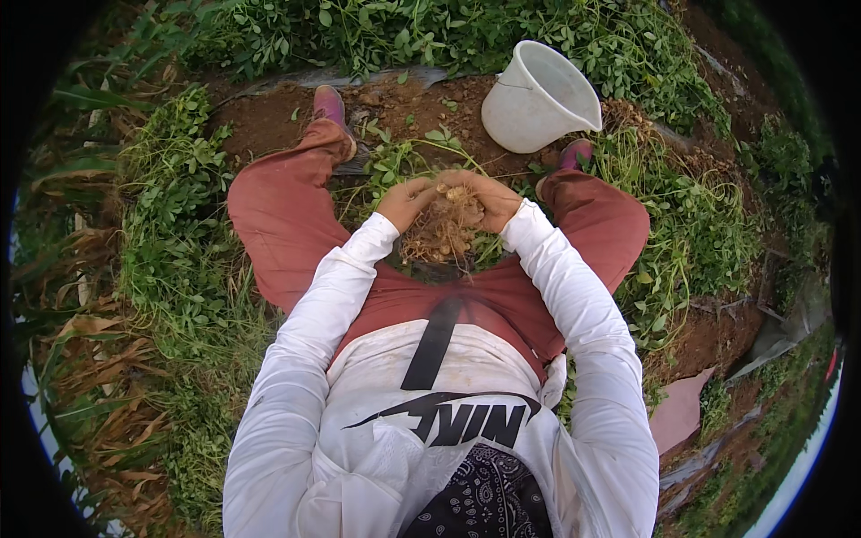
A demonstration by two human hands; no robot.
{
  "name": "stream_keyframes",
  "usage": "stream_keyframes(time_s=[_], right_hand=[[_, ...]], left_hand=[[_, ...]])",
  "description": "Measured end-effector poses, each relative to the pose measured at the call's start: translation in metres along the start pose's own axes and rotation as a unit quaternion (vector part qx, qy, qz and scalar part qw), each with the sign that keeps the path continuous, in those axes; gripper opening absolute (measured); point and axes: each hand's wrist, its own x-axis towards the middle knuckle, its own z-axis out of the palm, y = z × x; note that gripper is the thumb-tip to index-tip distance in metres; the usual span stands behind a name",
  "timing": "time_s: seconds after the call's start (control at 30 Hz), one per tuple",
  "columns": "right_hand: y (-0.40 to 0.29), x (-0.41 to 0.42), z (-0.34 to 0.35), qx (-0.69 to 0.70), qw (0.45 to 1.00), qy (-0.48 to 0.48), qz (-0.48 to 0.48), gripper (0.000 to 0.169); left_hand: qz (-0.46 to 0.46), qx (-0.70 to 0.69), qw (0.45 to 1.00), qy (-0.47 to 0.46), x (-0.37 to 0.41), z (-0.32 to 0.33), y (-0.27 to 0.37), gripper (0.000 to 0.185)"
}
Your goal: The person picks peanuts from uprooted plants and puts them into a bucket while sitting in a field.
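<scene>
Between my hands, above my lap, is a clump of peanut roots with pods (447,225). My left hand (407,202) is curled at the clump's left edge, its fingertips near the pods at the top. My right hand (490,202) wraps around the upper right side of the same clump, fingers bent over it. Green leafy stems of a peanut plant (397,161) lie just beyond my hands. A white plastic bucket (514,107) stands tilted on the soil ahead to the right, close to my right shoe; the part of its inside that shows holds nothing visible.
Brown soil (269,124) with plastic mulch film (323,79) lies ahead. Pulled peanut plants (699,235) are heaped on the right, with more peanut pods (622,114) beside the bucket. Leafy plants (181,269) and dry corn stalks (101,336) line the left side.
</scene>
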Motion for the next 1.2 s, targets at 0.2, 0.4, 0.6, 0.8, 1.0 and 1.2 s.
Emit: stream_keyframes(time_s=[0.2, 0.4, 0.6, 0.8, 1.0, 1.2], right_hand=[[0.003, -0.007, 0.000, 0.116, 0.990, 0.017, -0.077, 0.015], [0.002, -0.020, 0.011, 0.152, 0.983, -0.019, -0.100, 0.015], [-0.048, -0.074, -0.008, 0.199, 0.963, -0.083, -0.161, 0.016], [-0.160, -0.072, -0.060, 0.204, 0.934, 0.040, -0.291, 0.013], [-0.211, -0.059, -0.080, -0.068, 0.836, 0.415, -0.352, 0.064], [-0.066, 0.008, -0.047, -0.344, 0.907, 0.133, -0.203, 0.033]], left_hand=[[0.031, 0.066, 0.994, 0.084, 0.004, 0.006, 0.009, 0.021], [-0.041, -0.146, 0.967, 0.206, 0.015, 0.000, -0.018, 0.028], [-0.069, -0.283, 0.908, 0.300, 0.016, -0.051, -0.071, 0.027], [-0.034, -0.355, 0.903, 0.238, 0.019, -0.039, -0.054, 0.027], [-0.032, -0.349, 0.919, 0.183, 0.017, -0.037, -0.041, 0.028], [-0.026, -0.345, 0.918, 0.194, 0.012, -0.038, -0.034, 0.026]])
